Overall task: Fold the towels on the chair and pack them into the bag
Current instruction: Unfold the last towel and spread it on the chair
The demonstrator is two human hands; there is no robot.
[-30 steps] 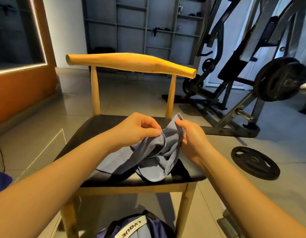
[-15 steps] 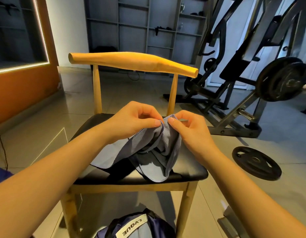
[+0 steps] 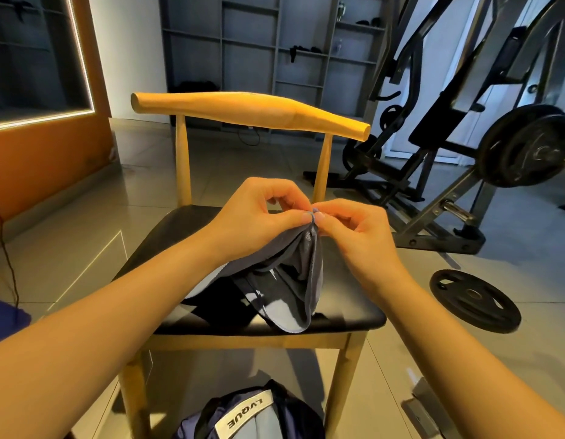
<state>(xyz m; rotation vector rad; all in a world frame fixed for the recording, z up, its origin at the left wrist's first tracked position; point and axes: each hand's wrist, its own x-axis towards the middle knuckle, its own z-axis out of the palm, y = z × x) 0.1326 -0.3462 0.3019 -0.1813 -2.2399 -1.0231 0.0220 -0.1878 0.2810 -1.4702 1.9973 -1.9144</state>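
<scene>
Grey towel (image 3: 294, 280) held up over the black seat of the wooden chair (image 3: 186, 229). The left hand (image 3: 259, 213) and right hand (image 3: 354, 229) meet fingertip to fingertip above the middle of the seat. Each pinches the same small bunch of hem between thumb and forefinger, with the other fingers loosely curled. From that single point the cloth hangs down and toward the person. Its long axis runs from the pinch to the front edge of the seat, where the lower folds rest crumpled. Neither hand is nearer; both sit at the top end. Spreading the cloth flat for folding would probably call for the hands to part sideways along the hem. The bag (image 3: 252, 416) lies on the floor below the chair's front rail, nearest the person.
</scene>
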